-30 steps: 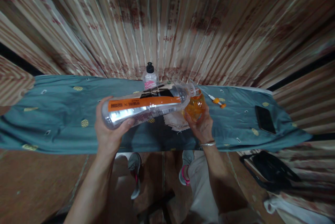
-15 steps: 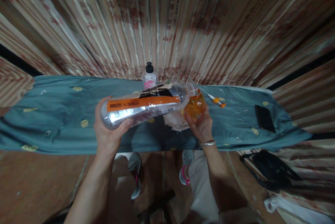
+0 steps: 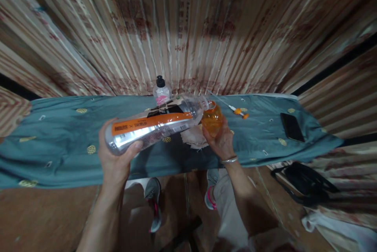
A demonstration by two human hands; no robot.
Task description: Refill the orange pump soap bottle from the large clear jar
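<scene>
My left hand (image 3: 116, 153) is closed around the base of a large clear plastic bottle (image 3: 156, 124) with an orange and black label. The bottle lies tilted nearly level, its open neck pointing right. At that neck, my right hand (image 3: 220, 140) grips a small orange see-through cup (image 3: 212, 120), its rim by the bottle's mouth. Whether liquid is flowing between them I cannot tell. Below the bottle, a crumpled pale cloth (image 3: 194, 138) rests on the table, partly covered by the bottle and my right hand.
Behind the bottle stands a clear squeeze bottle (image 3: 161, 91) with a black cap. An orange and white syringe-like tool (image 3: 238, 112) and a black phone (image 3: 292, 127) lie to the right on the teal tablecloth (image 3: 67, 138). Curtains (image 3: 176, 28) hang behind; a black bag (image 3: 306, 183) sits lower right.
The view has shifted slightly, so the table items appear a little further left. Both hands keep hold of the bottle and the cup; the cup's rim shows more now beside the bottle's mouth.
</scene>
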